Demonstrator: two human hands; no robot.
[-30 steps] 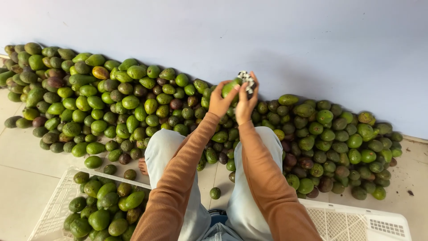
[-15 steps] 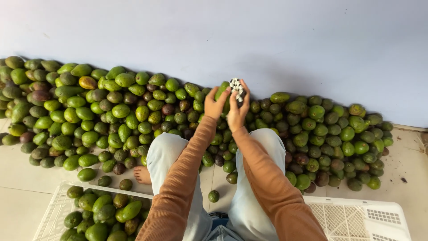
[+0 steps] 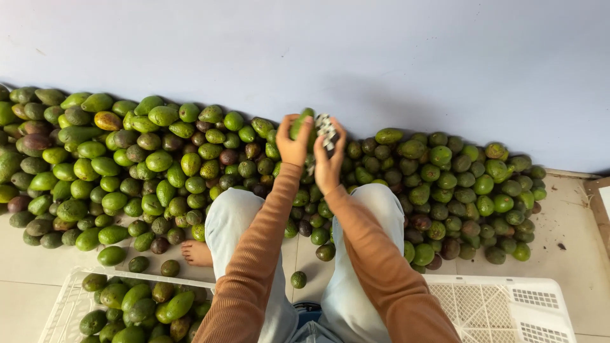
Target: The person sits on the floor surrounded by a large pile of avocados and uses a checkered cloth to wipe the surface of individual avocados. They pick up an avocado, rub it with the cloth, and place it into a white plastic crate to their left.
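Since half a second earlier, our hands had barely shifted: they stayed raised together in front of the wall, with the view only nudged slightly, so the avocado pile sat a little differently in it.

At nine o'clock the avocado pile (image 3: 127,171) lay banked against the blue wall (image 3: 381,57), green fruit mixed with a few darker ones, spread low so that each stayed within reach from where we sat. At seven o'clock the left white crate (image 3: 60,305) held sorted green avocados, set close by our knee for short drops. Our bare foot (image 3: 196,253) rested beside it on the tiled floor (image 3: 25,254).

Near twelve o'clock our left hand (image 3: 293,143) was curled shut around one green avocado (image 3: 301,122), lifting it clear of the heap so it could be worked on. Just to its right, touching it, our right hand (image 3: 329,162) pinched a strip of small stickers (image 3: 326,127) between thumb and fingers, held against the fruit; how tightly we could not tell.

A loose avocado (image 3: 298,279) lay between our legs. At five o'clock the right white crate (image 3: 502,308) showed its lattice bottom.
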